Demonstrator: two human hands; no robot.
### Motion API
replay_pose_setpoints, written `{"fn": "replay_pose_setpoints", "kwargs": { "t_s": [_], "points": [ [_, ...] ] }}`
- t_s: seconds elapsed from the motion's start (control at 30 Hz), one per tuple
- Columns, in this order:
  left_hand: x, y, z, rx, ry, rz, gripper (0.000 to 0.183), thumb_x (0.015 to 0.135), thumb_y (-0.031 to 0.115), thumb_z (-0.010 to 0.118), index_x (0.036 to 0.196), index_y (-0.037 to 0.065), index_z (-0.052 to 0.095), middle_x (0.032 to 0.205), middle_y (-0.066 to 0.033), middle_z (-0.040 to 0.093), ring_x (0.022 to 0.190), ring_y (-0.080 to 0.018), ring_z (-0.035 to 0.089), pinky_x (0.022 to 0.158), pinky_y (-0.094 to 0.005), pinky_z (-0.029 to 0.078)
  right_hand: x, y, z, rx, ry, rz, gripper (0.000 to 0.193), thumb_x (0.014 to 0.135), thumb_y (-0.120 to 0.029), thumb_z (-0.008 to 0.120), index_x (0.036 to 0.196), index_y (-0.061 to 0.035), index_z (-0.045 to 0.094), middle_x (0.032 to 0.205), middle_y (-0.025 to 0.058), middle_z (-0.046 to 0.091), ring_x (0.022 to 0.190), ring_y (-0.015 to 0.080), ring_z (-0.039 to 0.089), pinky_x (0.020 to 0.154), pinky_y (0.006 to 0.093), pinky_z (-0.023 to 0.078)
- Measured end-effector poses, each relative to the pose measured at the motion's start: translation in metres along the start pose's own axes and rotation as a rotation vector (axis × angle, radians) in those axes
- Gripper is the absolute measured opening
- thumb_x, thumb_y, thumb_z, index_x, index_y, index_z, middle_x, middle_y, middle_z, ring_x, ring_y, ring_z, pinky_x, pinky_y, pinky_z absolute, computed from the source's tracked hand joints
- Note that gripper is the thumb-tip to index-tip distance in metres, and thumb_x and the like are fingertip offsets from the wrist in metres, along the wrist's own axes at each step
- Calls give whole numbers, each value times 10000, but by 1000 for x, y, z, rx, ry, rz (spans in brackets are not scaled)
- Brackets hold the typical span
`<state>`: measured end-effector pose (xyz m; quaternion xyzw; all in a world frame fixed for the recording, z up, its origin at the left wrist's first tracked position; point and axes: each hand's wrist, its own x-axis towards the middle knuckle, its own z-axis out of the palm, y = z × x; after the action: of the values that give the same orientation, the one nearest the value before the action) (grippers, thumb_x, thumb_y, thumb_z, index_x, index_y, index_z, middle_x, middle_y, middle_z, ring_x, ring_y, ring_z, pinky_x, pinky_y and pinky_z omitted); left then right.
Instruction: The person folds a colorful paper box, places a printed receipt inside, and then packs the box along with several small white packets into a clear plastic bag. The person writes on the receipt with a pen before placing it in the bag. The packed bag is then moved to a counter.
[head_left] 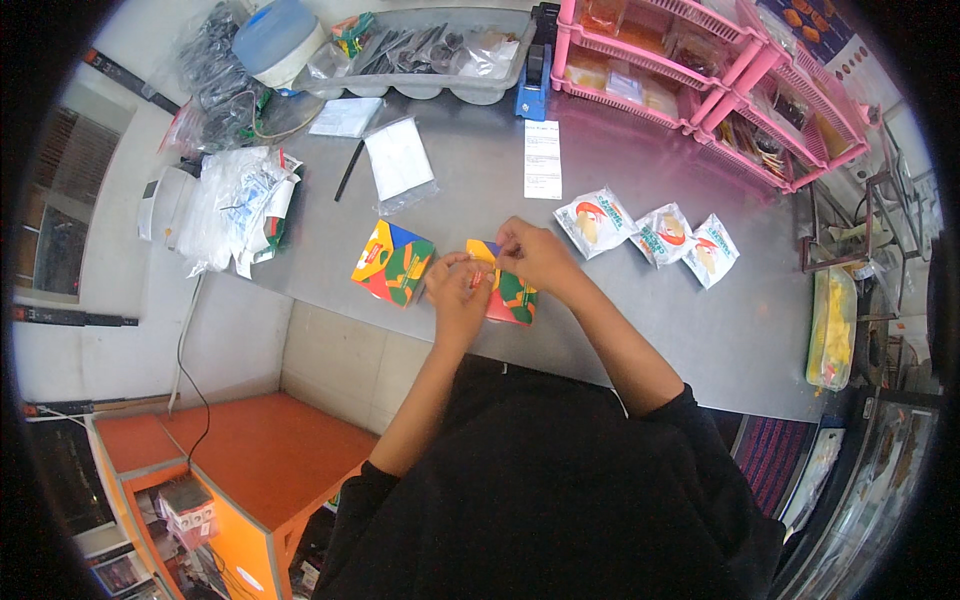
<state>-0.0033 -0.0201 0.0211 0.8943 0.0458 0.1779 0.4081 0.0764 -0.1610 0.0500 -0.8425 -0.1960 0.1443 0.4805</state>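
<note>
A colourful cardboard box, patterned in red, green, yellow and blue, stands at the near edge of the steel table. My left hand holds its left side, fingers bent against the top. With the fingers of my right hand I pinch the blue and yellow flap at the box's top. Part of the box is hidden behind both hands. A second box of the same pattern rests just left of my left hand. Right of my right hand lie three white snack packets with red and green print.
Steel table under everything. A paper slip, a bagged white stack and a black pen lie farther back. Behind them are a grey cutlery tray, a blue stapler-like tool and pink racks. Plastic bags are left.
</note>
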Motion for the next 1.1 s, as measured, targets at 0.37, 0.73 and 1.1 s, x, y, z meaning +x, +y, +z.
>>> {"fn": "replay_pose_setpoints", "kwargs": {
  "t_s": [0.37, 0.73, 1.1],
  "points": [
    [1, 9, 5, 28, -64, 107, 467, 809, 96, 543, 1253, 20, 419, 1310, -222, 370, 1185, -370, 382, 1000, -436, 283, 103, 52, -49, -727, 469, 363, 545, 678, -311, 737, 1029, 49, 528, 992, 186, 586, 917, 310, 587, 809, 407, 471],
    [77, 17, -22, -296, -97, 28, 430, 844, 252, 580, 1185, 6, 493, 1155, -162, 540, 1061, -277, 516, 928, -364, 376, 118, 68, -42, -610, 283, 475, 646, 630, -212, 773, 1164, -11, 469, 1136, 178, 535, 1078, 315, 513, 877, 409, 433],
    [141, 25, -3, -980, -643, -596, 472, 815, 199, 654, 1164, -50, 457, 1097, -133, 556, 983, -209, 572, 864, -329, 483, 59, 4, -65, 202, 177, -168, 568, 645, -152, 748, 1139, -66, 481, 1107, 146, 539, 1035, 306, 520, 875, 372, 411]
  ]
}}
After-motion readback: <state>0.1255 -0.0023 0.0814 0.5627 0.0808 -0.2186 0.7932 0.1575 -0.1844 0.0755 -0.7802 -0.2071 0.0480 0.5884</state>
